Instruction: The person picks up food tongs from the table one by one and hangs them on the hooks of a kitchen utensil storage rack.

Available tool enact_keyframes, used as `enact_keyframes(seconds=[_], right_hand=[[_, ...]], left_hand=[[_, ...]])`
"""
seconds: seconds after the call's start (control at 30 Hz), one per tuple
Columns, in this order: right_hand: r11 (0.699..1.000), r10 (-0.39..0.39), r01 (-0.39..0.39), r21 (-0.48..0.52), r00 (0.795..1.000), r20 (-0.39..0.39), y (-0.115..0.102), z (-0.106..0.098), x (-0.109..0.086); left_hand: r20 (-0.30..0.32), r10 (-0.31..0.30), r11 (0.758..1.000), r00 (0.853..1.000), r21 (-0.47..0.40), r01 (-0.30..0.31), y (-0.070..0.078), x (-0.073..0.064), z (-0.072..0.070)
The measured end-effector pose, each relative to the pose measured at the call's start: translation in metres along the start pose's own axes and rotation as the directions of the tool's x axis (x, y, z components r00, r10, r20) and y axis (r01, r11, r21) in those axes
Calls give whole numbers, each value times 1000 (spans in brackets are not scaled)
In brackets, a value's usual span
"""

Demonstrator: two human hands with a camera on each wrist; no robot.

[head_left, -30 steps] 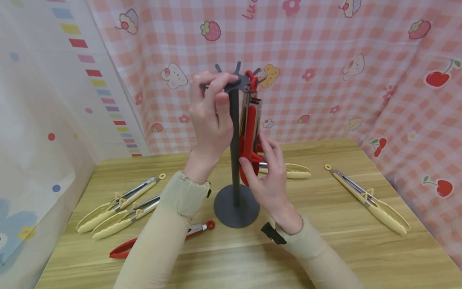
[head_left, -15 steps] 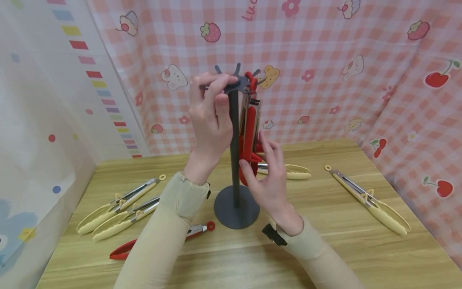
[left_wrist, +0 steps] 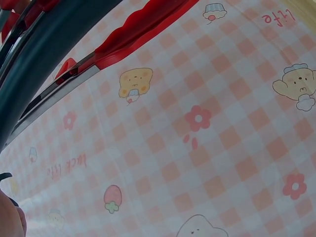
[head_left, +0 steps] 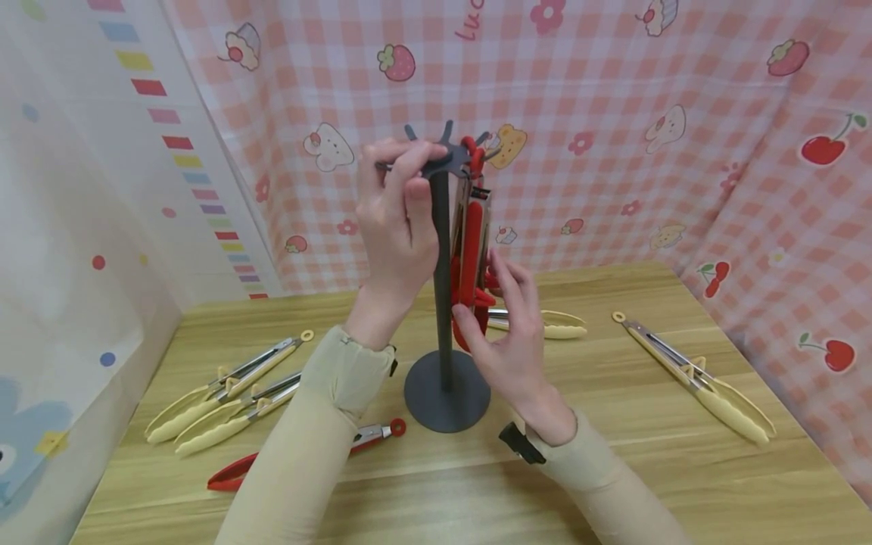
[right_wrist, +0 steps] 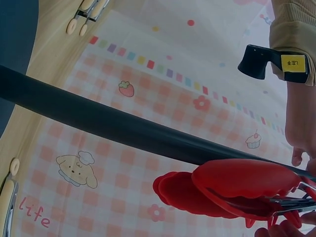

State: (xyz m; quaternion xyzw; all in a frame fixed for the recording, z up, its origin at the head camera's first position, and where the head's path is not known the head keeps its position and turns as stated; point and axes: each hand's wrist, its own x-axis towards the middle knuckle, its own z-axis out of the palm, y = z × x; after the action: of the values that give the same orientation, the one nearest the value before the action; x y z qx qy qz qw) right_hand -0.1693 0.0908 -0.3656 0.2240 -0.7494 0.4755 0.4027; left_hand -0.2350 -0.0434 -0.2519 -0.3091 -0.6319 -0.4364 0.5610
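Observation:
A dark grey stand [head_left: 447, 405] with a round base, an upright pole and a ring of hooks on top is on the wooden table. My left hand [head_left: 395, 219] grips the hub at its top, fingertips bent over the hooks and thumb beside the pole. Red-tipped kitchen tongs [head_left: 470, 250] hang on the right side by their red loops; two overlapping red heads [right_wrist: 247, 180] show in the right wrist view. Around their lower part my right hand [head_left: 511, 341] holds with thumb and fingers. The left wrist view has the hanging tongs [left_wrist: 138, 37] behind the dark pole [left_wrist: 54, 59].
Two pairs of yellow tongs [head_left: 211, 390] lie at left, another yellow pair [head_left: 562, 324] behind my right hand, and one [head_left: 695, 371] at far right. Red tongs [head_left: 371, 434] lie partly under my left forearm. Checked cloth [head_left: 579, 91] walls the back.
Both hands stay nearly where they were on the stand and the hanging tongs. My right hand and wrist shift very slightly; the view drifts a few pixels.

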Motion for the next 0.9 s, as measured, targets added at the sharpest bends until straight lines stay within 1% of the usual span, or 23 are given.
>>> enact_keyframes(seconds=[0.2,0.33,0.5,0.7,0.9], right_hand=[[1000,-4,4,13,1000,5,2,-2,0],[1000,-23,23,4,1000,7,5,-5,0],[1000,-22,23,-11,999,23,10,-9,-1],[999,-15,16,-30,1000,26,15,-18,-3],[997,-19,22,-71,999,41,23,-31,-5]], left_hand=[[22,-4,1000,1000,1,4,0,0,-1],[46,-6,1000,999,7,6,-1,0,-3],[73,-16,1000,997,10,15,0,1,-6],[119,-29,1000,993,5,28,3,4,-12],[171,-12,1000,985,-7,14,4,7,-19]])
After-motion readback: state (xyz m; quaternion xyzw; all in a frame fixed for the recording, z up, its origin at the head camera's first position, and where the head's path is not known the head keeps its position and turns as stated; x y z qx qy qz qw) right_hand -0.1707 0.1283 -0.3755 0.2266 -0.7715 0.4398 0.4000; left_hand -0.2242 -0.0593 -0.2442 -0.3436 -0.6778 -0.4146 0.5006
